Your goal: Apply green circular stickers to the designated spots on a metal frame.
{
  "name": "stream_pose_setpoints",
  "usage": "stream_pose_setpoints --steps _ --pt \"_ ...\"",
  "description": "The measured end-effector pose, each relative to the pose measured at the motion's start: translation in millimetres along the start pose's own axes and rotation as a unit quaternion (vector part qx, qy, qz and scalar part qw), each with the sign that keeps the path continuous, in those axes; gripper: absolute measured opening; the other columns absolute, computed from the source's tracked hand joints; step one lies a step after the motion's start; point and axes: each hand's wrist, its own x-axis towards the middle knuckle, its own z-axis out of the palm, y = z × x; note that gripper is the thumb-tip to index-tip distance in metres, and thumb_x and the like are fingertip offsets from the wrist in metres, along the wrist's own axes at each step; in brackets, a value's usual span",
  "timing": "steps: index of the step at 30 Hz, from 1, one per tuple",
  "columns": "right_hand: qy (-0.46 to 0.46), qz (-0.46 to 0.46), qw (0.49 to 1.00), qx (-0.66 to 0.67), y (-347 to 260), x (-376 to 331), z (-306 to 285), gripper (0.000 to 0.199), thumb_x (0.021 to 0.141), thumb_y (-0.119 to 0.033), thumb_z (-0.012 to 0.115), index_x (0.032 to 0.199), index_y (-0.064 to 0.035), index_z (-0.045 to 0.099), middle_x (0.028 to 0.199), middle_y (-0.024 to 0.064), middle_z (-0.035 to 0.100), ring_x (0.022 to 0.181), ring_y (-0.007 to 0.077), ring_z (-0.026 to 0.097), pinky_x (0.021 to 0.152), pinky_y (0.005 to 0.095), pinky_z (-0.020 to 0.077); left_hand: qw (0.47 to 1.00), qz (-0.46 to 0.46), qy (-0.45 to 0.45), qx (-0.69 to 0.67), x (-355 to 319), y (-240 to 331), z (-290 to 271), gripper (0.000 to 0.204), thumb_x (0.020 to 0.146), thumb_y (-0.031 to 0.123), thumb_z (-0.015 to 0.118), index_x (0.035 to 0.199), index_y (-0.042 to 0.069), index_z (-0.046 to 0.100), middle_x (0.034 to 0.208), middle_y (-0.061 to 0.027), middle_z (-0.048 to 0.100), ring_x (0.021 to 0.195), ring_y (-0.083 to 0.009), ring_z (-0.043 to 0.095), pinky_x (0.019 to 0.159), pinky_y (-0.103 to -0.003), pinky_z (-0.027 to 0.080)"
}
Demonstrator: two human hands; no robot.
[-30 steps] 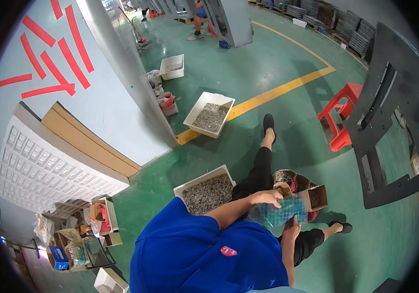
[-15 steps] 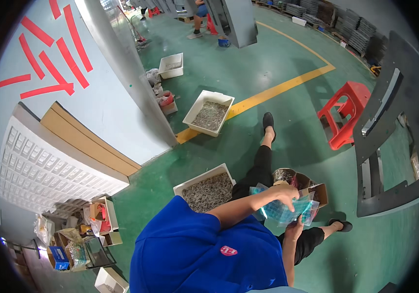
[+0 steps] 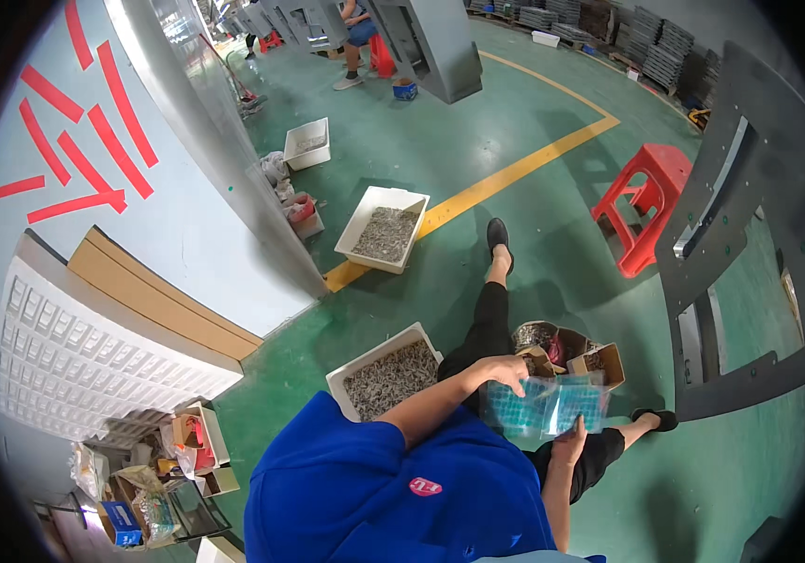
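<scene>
Over my lap I hold clear plastic sheeting [image 3: 517, 411] with a teal grid pattern, spread in two side-by-side panels. My left hand [image 3: 504, 372] is closed at its upper left edge, fingers pointing down onto the plastic. At the lower right edge, my right hand [image 3: 568, 443] pinches the sheeting with the thumb on top. Just beyond it, cardboard boxes [image 3: 614, 366] hold small loose parts and something dark red; the sheeting covers their near side. Whether the panels are one piece or separate sheets, I cannot tell.
To my left stands a white bin [image 3: 337, 383] full of small grey-brown pieces, with another similar bin [image 3: 346, 246] farther ahead. A red stool [image 3: 642, 202] and a dark metal frame [image 3: 750, 375] are on the right. White stacked trays [image 3: 111, 342] lean left; a person [image 3: 357, 38] sits far off.
My left hand has drawn back leftward from over the sheeting to its upper left edge. The sheeting now lies flatter and more spread out. My right hand keeps its hold.
</scene>
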Motion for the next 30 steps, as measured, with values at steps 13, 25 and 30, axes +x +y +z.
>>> stream_pose_setpoints --steps 13,25,30 --pt "0.118 0.04 0.989 -0.075 10.8 2.4 6.2 0.02 0.078 -0.006 0.067 0.096 -0.0017 0.06 0.092 0.0085 0.062 0.077 0.0239 0.062 0.064 0.0351 0.0509 0.979 -0.116 -0.018 -0.166 -27.8 -3.2 12.7 0.055 0.08 0.049 0.06 0.087 -0.005 0.065 0.069 -0.0096 0.062 0.068 -0.0122 0.056 0.064 -0.032 0.045" --pt "0.138 0.032 0.989 -0.033 13.6 8.5 -6.8 0.019 0.079 -0.009 0.067 0.095 -0.0021 0.061 0.085 0.0076 0.065 0.071 0.0208 0.064 0.058 0.0328 0.0526 0.968 -0.205 -0.068 -0.131 -10.5 23.7 8.9 0.049 0.081 0.044 0.064 0.081 -0.004 0.067 0.073 -0.0013 0.064 0.067 -0.0091 0.055 0.064 -0.028 0.044" --pt "0.135 0.041 0.988 -0.064 15.0 9.6 -2.4 0.02 0.078 -0.008 0.067 0.094 0.0004 0.06 0.086 0.0108 0.065 0.069 0.0235 0.065 0.059 0.0346 0.0526 0.944 -0.212 -0.054 -0.245 -6.7 -24.4 29.0 0.047 0.082 0.04 0.064 0.082 -0.006 0.067 0.075 -0.0039 0.065 0.068 -0.0097 0.058 0.065 -0.026 0.045"
